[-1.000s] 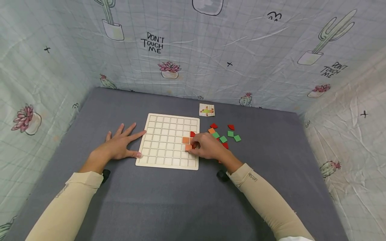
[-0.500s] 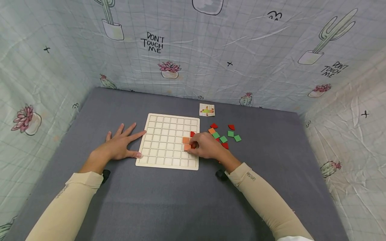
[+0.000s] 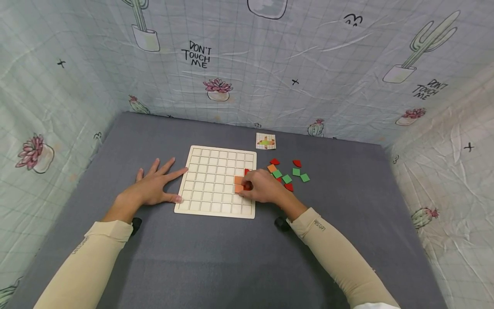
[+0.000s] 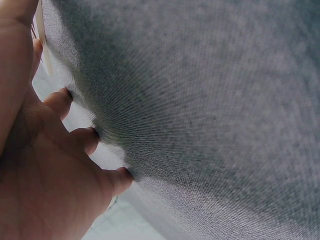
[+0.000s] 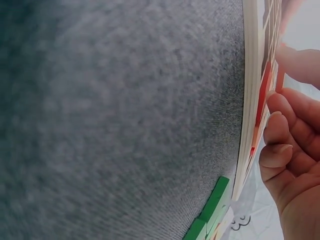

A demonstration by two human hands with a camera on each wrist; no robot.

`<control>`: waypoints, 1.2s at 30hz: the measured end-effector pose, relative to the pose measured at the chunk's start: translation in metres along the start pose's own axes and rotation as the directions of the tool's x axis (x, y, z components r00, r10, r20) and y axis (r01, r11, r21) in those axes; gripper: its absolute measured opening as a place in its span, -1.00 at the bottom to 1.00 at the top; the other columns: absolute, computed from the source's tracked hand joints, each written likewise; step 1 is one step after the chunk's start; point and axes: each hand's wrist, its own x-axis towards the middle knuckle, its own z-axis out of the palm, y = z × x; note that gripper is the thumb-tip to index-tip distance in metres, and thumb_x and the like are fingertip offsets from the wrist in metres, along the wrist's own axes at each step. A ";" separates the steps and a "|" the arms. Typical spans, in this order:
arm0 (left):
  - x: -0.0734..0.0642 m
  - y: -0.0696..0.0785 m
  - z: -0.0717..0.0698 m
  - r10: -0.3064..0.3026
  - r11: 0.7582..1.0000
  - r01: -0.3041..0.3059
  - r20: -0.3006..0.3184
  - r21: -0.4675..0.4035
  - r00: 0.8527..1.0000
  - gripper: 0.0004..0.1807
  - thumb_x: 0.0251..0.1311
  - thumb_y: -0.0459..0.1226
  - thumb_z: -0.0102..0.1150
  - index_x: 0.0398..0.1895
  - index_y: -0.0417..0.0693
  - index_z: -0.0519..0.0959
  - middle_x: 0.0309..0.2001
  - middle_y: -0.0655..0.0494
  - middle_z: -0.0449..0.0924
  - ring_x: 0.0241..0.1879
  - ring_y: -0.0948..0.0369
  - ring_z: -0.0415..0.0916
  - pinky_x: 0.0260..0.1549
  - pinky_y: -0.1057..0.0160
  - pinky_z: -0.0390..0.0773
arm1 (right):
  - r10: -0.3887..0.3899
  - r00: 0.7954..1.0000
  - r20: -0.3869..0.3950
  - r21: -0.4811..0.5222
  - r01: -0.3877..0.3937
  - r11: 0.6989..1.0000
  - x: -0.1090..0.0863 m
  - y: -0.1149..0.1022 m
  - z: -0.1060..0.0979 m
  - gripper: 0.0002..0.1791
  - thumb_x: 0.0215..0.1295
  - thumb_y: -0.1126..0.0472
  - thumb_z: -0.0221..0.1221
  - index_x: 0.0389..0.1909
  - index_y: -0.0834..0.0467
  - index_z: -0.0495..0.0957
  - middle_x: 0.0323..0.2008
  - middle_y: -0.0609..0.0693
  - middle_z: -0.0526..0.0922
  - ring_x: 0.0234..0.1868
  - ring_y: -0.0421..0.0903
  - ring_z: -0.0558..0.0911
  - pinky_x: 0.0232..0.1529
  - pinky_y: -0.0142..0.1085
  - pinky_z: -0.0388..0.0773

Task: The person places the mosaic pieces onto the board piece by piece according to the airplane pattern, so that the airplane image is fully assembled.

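A pale wooden grid board point(image 3: 208, 184) lies on the grey cloth. My left hand point(image 3: 152, 186) rests at its left side, fingers spread, with thumb and index finger touching the edge. In the left wrist view, the other fingertips point(image 4: 123, 181) press on the cloth. Over the board's right side, my right hand point(image 3: 265, 186) pinches an orange square tile point(image 3: 239, 189) between thumb and fingers. Directly above that tile is another orange tile point(image 3: 238, 180). Red pieces point(image 3: 246, 171) lie beside them, partly covered by the right hand. A tile edge point(image 5: 280, 77) shows at the fingertips in the right wrist view.
Right of the board lie loose green tiles point(image 3: 287, 179), red rounded pieces point(image 3: 296, 163) and an orange tile point(image 3: 272, 168). Behind them sits a small pattern card point(image 3: 266, 141). Printed fabric walls point(image 3: 247, 98) enclose the table at the back and sides.
My right hand has nudged the orange tile slightly left, and it now lines up below the other orange tile. The left hand has stayed in place.
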 end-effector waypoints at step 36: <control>0.002 -0.002 0.002 -0.001 1.000 0.001 0.003 0.004 1.000 0.18 0.03 0.46 0.27 0.70 0.47 -0.02 0.74 -0.06 -0.39 0.65 -0.40 -0.51 0.36 -0.66 -0.37 | 0.029 0.999 0.045 0.030 -0.030 0.999 0.004 -0.001 -0.002 -0.81 0.25 0.14 0.47 -0.22 0.17 0.75 -0.36 -0.03 0.71 -0.40 -0.25 0.54 -0.34 -0.41 0.48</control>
